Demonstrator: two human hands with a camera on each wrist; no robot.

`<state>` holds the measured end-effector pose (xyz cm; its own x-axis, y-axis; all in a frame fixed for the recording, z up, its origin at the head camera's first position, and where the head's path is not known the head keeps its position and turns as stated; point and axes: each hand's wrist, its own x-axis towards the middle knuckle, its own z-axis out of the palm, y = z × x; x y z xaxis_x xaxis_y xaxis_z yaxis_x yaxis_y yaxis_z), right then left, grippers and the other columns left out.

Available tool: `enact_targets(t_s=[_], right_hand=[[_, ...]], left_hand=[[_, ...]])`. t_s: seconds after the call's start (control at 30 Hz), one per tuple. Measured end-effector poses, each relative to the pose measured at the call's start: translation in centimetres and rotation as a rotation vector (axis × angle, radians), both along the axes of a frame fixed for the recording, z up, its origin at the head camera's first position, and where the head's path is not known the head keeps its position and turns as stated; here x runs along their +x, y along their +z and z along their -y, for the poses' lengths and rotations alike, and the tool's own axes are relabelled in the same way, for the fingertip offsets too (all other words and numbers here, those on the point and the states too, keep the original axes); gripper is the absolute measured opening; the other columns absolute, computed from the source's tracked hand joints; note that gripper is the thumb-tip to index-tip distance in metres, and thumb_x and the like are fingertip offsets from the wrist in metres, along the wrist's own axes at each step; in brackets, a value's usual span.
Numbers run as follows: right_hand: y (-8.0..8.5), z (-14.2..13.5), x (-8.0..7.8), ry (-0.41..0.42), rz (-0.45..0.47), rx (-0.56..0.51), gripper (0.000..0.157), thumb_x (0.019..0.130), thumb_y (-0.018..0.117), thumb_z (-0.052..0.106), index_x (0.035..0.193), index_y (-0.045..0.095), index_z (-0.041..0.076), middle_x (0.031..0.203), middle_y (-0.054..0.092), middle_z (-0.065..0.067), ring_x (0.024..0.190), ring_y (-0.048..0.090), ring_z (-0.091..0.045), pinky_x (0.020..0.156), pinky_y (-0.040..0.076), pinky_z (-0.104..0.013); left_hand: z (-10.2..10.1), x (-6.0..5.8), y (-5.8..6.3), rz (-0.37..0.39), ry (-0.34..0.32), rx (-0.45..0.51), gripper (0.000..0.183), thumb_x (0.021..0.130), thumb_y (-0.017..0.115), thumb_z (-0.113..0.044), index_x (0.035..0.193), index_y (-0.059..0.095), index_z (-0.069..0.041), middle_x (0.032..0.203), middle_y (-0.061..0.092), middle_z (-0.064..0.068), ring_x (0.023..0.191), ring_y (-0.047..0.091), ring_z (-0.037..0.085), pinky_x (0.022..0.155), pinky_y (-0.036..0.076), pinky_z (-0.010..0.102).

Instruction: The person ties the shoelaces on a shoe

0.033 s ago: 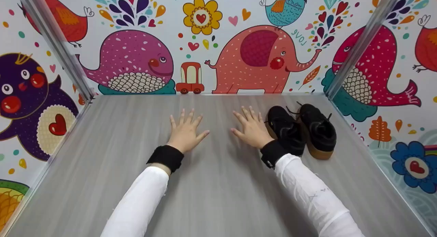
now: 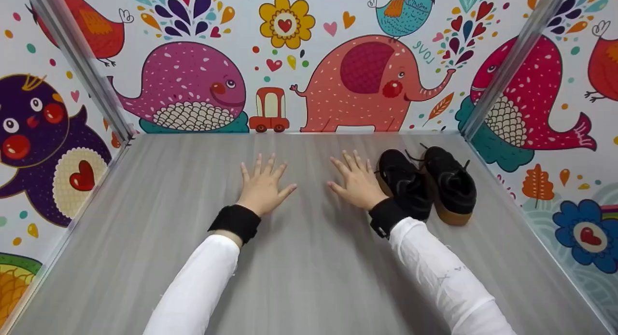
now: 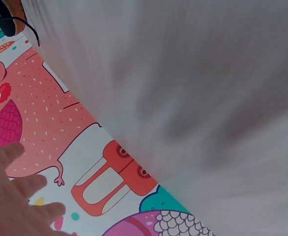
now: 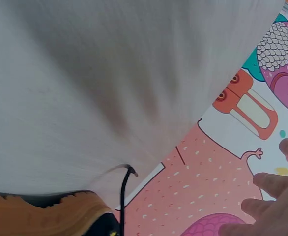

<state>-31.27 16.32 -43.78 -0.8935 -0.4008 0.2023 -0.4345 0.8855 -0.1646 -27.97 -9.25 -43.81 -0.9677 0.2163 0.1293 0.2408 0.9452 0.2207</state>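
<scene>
Fingers spread, my left hand [image 2: 262, 190] is held out over the middle of the grey wood-grain surface [image 2: 309, 277] with nothing in it. My right hand [image 2: 358, 184], likewise spread and holding nothing, is just left of a pair of black shoes. The nearer shoe [image 2: 403, 178] has a tan sole, and my right wrist covers part of it in the head view. Beside it on the right stands the other shoe [image 2: 449, 185], its lace loose. In the right wrist view, a tan sole [image 4: 45, 214] and a black lace [image 4: 123, 196] show at the bottom.
Walls printed with cartoon animals enclose the surface at the back [image 2: 357, 93], left [image 2: 29, 132] and right [image 2: 569, 132]. Metal posts stand in the back left corner [image 2: 82, 60] and back right corner [image 2: 512, 60]. Black bands wrap both wrists.
</scene>
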Motion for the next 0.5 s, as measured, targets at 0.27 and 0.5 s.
enact_targets(t_s=[0.27, 0.5], right_hand=[[2.3, -3.7, 0.1, -0.059, 0.034, -0.134, 0.065, 0.094, 0.052, 0.044, 0.147, 0.033, 0.012, 0.153, 0.023, -0.022, 0.142, 0.011, -0.040, 0.113, 0.009, -0.058], [3.1, -12.1, -0.3, -0.181, 0.084, -0.339, 0.060, 0.096, 0.053, 0.032, 0.142, 0.034, -0.002, 0.144, 0.032, -0.030, 0.134, 0.026, -0.046, 0.110, 0.020, -0.057]], left_hand=[[-2.7, 0.7, -0.3, 0.090, -0.010, 0.171, 0.074, 0.092, 0.042, -0.061, 0.149, 0.029, -0.016, 0.156, 0.016, 0.016, 0.144, 0.006, 0.037, 0.112, 0.005, 0.061], [-8.8, 1.1, -1.0, 0.219, -0.046, 0.392, 0.075, 0.094, 0.043, -0.056, 0.150, 0.024, -0.009, 0.156, 0.014, 0.019, 0.144, 0.006, 0.036, 0.115, 0.007, 0.054]])
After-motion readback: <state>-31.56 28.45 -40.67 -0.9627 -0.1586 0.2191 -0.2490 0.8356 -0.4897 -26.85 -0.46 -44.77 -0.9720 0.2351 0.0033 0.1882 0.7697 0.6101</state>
